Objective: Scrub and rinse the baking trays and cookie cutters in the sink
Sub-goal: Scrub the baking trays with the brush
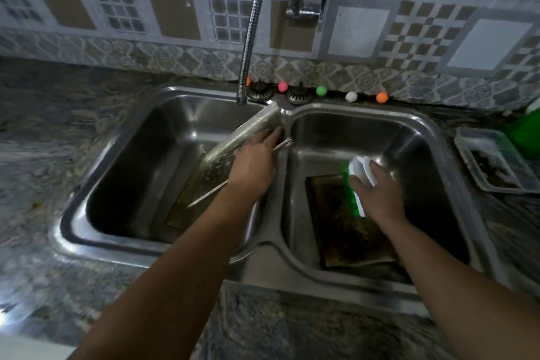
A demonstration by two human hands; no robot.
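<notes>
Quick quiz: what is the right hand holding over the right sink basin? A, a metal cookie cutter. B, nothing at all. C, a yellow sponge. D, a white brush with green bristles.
D: the right hand grips a white brush with green bristles above the dark tray lying in the right basin.

Silver-grey stainless steel double sink (271,245), shiny. Tilted perforated metal tray (233,152) in left basin: silver, dotted hole pattern. Flat baking tray (344,240) in right basin: dark brown-black, stained. Scrub brush (358,181): white body, green bristles. Small round balls along back rim: orange (382,97), white (351,96), green (321,90), pink (282,86). Speckled grey-blue stone countertop (58,131). Wall tiles (175,9): white, tan squares, brown checker grids. Chrome ribbed faucet hose (254,23).
</notes>
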